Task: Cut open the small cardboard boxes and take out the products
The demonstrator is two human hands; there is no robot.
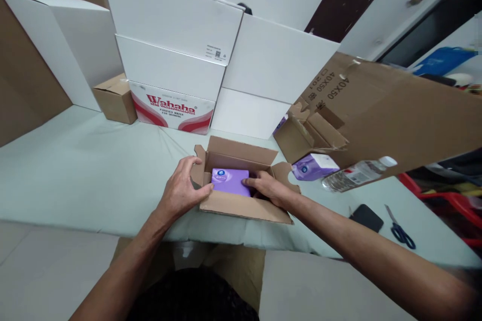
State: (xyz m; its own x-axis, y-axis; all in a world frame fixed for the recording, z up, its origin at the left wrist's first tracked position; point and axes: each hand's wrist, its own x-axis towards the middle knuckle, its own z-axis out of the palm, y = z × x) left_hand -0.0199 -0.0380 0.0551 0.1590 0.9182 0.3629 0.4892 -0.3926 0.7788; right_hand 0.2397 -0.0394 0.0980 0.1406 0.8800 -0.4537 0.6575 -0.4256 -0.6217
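An open cardboard box (245,209) stands on the table before me, its flaps folded outward. Inside it lies a purple tissue pack (230,180) with a round blue logo. My left hand (184,183) grips the box's left side, fingers at the left flap and thumb by the front edge near the pack. Reaching in from the right, my right hand (265,186) holds the right end of the pack; its lower fingers are hidden within the box.
At the right stand a second purple tissue pack (314,166), a lying water bottle (357,174), another open carton (297,138), a black flat object (367,217) and scissors (401,233). White cartons (169,15) and a small brown box (117,100) line the back.
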